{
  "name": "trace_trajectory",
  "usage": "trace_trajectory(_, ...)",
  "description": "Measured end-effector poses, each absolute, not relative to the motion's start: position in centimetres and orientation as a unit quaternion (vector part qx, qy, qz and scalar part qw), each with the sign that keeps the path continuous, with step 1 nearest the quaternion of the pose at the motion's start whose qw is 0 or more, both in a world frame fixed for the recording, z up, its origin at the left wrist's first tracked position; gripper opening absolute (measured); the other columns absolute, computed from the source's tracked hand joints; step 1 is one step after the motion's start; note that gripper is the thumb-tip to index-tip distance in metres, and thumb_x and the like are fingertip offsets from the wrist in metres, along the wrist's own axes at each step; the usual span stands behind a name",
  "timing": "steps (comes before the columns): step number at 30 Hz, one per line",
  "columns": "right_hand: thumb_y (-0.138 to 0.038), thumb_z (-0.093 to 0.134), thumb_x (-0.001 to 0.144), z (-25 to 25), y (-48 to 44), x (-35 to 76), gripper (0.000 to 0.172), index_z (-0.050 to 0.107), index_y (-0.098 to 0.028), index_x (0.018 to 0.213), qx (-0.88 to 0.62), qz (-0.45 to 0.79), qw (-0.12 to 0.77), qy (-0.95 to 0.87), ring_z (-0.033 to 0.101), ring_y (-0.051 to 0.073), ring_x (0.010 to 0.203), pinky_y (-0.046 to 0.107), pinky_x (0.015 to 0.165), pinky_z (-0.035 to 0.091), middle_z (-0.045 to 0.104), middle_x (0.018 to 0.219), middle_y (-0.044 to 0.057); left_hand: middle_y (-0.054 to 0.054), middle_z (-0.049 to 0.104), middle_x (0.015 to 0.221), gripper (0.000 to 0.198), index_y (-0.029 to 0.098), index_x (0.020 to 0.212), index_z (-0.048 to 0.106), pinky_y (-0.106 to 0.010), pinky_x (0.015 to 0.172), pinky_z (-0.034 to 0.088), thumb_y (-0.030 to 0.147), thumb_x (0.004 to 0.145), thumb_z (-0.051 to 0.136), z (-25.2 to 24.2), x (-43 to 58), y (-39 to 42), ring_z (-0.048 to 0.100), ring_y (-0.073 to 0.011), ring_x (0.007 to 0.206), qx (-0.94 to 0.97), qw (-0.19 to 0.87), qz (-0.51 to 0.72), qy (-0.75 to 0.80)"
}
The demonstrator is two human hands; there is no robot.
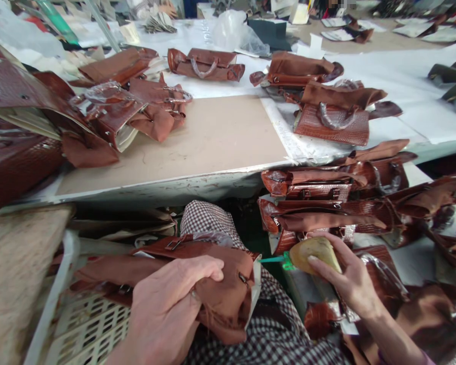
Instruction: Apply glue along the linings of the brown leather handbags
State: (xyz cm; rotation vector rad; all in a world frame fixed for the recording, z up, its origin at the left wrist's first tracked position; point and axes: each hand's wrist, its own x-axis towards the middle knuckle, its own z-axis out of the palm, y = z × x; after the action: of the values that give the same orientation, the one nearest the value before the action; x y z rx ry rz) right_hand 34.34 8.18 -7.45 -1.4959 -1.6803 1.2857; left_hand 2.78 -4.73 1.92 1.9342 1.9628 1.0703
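My left hand (171,304) is closed on the brown lining of a brown leather handbag (213,274) that rests on my lap, over checked trousers (266,334). My right hand (345,279) grips a yellowish squeeze bottle (315,252) with a green nozzle (279,260) that points left toward the bag. The nozzle tip stays a short way from the bag's edge.
A worktable (209,142) lies ahead with several brown handbags at its left (110,111) and right (332,124). More bags are stacked at the right (327,203). A white plastic crate (87,329) stands at lower left. Other work surfaces fill the far background.
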Motion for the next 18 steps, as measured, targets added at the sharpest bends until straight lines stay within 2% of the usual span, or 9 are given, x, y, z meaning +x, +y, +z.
trace_trajectory(3,-0.050,0.080,0.083,-7.2,7.8,34.5,0.050,0.065,-0.025,0.123,-0.543,0.519,0.248,-0.612,0.071,0.029,0.090,0.034,0.076,0.060,0.076,0.106,0.006,0.011,0.083,0.087,0.034,0.028,0.086,0.075,-0.006,0.078,0.058,0.009,0.080,0.047,1.9,3.0,-4.9,0.080,-0.0066,0.075,0.640,0.102,0.370,0.666)
trace_trajectory(6,-0.049,0.079,0.085,-6.9,7.4,34.5,0.048,0.063,-0.026,0.124,-0.542,0.559,0.228,-0.585,0.071,0.028,0.082,0.032,0.066,0.060,0.075,0.099,0.005,0.011,0.083,0.088,0.033,0.028,0.086,0.075,-0.005,0.079,0.057,0.010,0.080,0.048,1.7,3.1,-5.4,0.080,-0.0065,0.076,0.632,0.119,0.387,0.661)
trace_trajectory(11,-0.052,0.075,0.087,-6.8,7.1,35.2,0.050,0.063,-0.024,0.126,-0.556,0.567,0.266,-0.547,0.071,0.030,0.078,0.033,0.057,0.059,0.074,0.096,0.007,0.007,0.083,0.096,0.030,0.029,0.097,0.074,-0.011,0.082,0.060,0.010,0.086,0.053,0.0,2.8,-7.1,0.080,-0.0110,0.083,0.616,0.161,0.409,0.654)
trace_trajectory(15,-0.054,0.081,0.082,-6.1,6.5,35.1,0.054,0.065,-0.023,0.125,-0.570,0.565,0.250,-0.541,0.071,0.029,0.076,0.033,0.057,0.060,0.075,0.095,0.006,0.006,0.083,0.104,0.033,0.031,0.107,0.072,-0.014,0.089,0.059,0.013,0.088,0.051,-1.3,2.5,-8.5,0.080,-0.0127,0.089,0.642,0.190,0.406,0.622)
trace_trajectory(18,-0.054,0.081,0.080,-5.1,5.8,34.3,0.051,0.067,-0.024,0.120,-0.587,0.529,0.233,-0.566,0.071,0.029,0.082,0.033,0.066,0.061,0.076,0.097,0.005,0.005,0.083,0.105,0.032,0.030,0.108,0.071,-0.014,0.089,0.060,0.014,0.086,0.054,-1.7,2.6,-9.1,0.080,-0.0135,0.090,0.656,0.189,0.399,0.612)
